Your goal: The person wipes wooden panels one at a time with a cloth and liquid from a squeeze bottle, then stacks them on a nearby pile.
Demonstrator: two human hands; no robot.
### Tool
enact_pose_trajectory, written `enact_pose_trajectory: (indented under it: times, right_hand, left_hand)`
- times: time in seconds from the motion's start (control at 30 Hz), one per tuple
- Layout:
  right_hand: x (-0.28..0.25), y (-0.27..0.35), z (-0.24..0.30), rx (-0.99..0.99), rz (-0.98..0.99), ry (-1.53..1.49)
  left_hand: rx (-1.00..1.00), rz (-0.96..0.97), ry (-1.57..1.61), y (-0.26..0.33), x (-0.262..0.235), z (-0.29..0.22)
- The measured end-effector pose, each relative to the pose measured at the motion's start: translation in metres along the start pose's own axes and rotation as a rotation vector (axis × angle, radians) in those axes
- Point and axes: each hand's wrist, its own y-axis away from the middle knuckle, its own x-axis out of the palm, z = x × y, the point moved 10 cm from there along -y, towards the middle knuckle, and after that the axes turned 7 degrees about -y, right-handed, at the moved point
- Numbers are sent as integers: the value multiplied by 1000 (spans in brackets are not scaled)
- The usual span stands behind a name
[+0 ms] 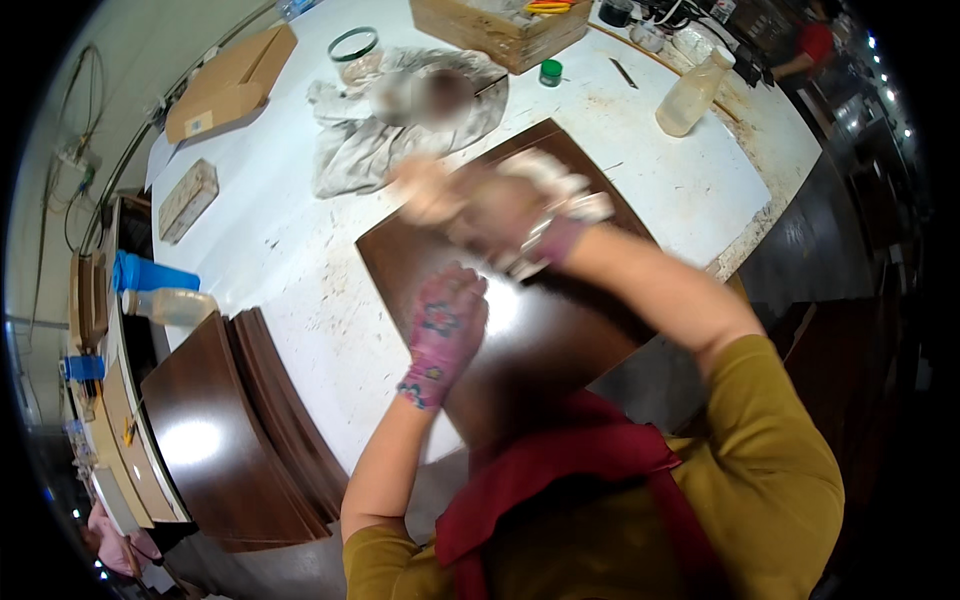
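Note:
A glossy dark brown wooden panel (560, 340) lies at an angle on the white worktable, its near corner by my body. My left hand (445, 322), in a pink flower-patterned glove, rests flat on the panel near its left edge and holds nothing. Over the panel's far part is my right hand (495, 212), also gloved, bare at the fingertips and smeared by motion. It is closed on a bunched pale cloth (550, 175); the exact grip is blurred. Just beyond the panel's far left edge spreads a crumpled, stained whitish rag (345, 160).
Several similar brown panels (205, 430) are stacked at the left. A brick-like block (188, 200), cardboard piece (230, 85), wooden box (500, 35), green-lidded jar (550, 72) and cloudy plastic bottle (693, 95) stand around the table. A person in red (812, 42) is at the far right.

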Motion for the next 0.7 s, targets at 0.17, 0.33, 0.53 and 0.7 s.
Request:
enact_pose_trajectory:
  times: [0.17, 0.33, 0.53, 0.7]
  right_hand:
    - [72, -18, -29, 290, 360, -22]
    - [-72, -19, -203, 276, -37, 336]
    - [12, -36, -91, 194, 179, 284]
    - [-14, -34, -157, 489, 144, 111]
  left_hand:
    - [-8, 246, -199, -7, 33, -16]
    - [-4, 172, -185, -8, 39, -16]
    - [-62, 205, -193, -6, 42, -7]
    - [-21, 223, -229, -6, 47, -8]
